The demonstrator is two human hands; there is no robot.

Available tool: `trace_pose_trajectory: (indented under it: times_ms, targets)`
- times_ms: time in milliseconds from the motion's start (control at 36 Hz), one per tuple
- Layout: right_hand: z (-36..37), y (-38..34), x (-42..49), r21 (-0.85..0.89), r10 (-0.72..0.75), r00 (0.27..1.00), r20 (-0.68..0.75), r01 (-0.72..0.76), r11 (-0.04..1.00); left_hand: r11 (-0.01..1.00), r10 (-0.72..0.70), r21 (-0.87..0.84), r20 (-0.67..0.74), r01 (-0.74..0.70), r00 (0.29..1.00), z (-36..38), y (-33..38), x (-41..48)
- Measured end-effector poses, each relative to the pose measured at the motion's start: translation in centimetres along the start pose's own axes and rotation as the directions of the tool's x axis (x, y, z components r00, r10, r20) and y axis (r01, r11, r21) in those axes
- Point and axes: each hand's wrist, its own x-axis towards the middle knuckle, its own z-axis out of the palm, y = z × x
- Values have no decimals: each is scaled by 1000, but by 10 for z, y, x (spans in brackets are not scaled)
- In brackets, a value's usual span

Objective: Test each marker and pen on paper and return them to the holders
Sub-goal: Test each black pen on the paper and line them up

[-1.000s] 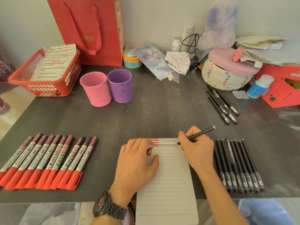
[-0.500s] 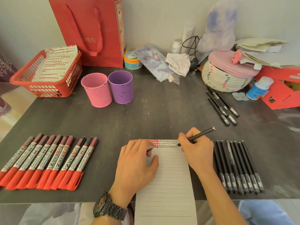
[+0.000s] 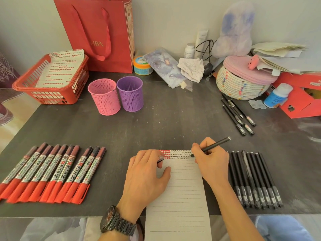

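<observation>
Right-hand fingers [image 3: 199,148] pinch a black pen [image 3: 215,144] low on its barrel, tip down on the top right corner of the lined paper [image 3: 178,197], and the right hand [image 3: 211,164] hides that corner; the left hand [image 3: 145,176] lies flat on the sheet, fingers close together, with a small dark piece [image 3: 160,160] poking out under them, pinched or merely covered, I cannot tell; the marks along the top line are too small to read, and the sheet's foot is cut off by the frame; right of it a row of black pens [image 3: 255,178], left a row of red markers [image 3: 52,173] reading ZHEN; further back on the desk [image 3: 173,122] stand the pink holder [image 3: 105,97] and purple holder [image 3: 130,93], touching; behind, a red bag [image 3: 97,32] marked HBN
</observation>
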Motion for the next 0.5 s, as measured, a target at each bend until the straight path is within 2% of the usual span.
trace_pose_trajectory:
  times_ms: [500]
  targets:
    - [0, 2, 1, -8, 5, 1000, -8, -5, 1000, 1000, -6, -16, 2, 6, 1000, 1, 0, 1]
